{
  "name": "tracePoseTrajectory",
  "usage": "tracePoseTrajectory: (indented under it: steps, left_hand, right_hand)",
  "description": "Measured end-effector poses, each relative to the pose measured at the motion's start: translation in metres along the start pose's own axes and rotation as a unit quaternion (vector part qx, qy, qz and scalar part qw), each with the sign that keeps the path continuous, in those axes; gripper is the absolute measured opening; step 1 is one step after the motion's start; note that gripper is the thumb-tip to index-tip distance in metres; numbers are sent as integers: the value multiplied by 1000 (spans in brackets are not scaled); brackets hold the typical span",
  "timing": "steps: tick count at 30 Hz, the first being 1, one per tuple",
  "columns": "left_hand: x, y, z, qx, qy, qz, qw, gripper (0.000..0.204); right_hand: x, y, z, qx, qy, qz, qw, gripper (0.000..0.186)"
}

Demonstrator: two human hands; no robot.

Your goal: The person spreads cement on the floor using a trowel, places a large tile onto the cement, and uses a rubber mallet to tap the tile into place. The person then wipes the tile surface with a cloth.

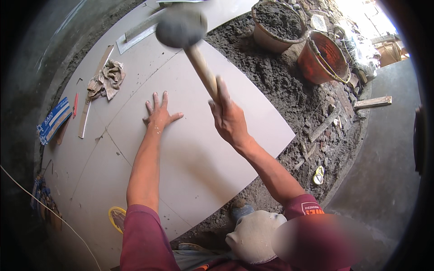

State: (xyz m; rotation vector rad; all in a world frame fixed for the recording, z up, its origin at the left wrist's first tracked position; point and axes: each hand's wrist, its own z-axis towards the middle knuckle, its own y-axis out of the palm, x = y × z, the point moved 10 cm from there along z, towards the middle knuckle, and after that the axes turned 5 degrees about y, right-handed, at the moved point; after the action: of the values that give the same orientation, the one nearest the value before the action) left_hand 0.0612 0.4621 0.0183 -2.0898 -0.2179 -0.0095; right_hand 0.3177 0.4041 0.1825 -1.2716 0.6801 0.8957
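1. Head view, clock centred on the view. Right grip: near centre, fingers wrapped firmly round the wooden handle of a mallet.
2. Mallet: near 12 o'clock, raised above the floor tiles, dark head uppermost and blurred, handle slanting down toward 5.
3. Left grip: between 9 and 10 o'clock, palm down, fingers and thumb spread wide, nothing held; laid on a large pale tile.
4. Tile: spans the centre; its right-hand corner points toward 3, beside wet grey mortar, which extends from 1 toward 3.
5. Rag, crumpled, at 10 o'clock, lying across a narrow strip. Flat metal tool near 11.
6. Blue-and-white carton piece at 9; red slim tool just beside it.
7. Mortar-filled bucket at 1; orange-red bucket, tilted, at 2.
8. Yellow-rimmed ring between 7 and 8, partly hidden by the sleeve.
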Motion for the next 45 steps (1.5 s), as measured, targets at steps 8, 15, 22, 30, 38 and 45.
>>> tracePoseTrajectory:
  steps: [8,15,22,30,38,45]
  left_hand:
    - [-9,24,-10,64,69,-8,996,109]
    - [-11,95,-133,61,138,-102,983,77]
    - [-34,134,-199,50,135,-191,971,76]
    - [-47,175,-186,63,167,-131,975,82]
    - [-62,157,-203,83,139,-278,947,81]
    - [-66,137,-209,64,106,-338,933,74]
  right_hand:
    - [23,-12,-45,67,0,-49,997,63]
    - [25,34,-128,64,136,-115,982,54]
    - [25,16,-218,92,67,-180,977,40]
    - [179,-192,-459,-23,548,-403,733,45]
    - [172,-230,-439,217,491,45,843,34]
    - [51,-340,-354,362,199,-247,876,38]
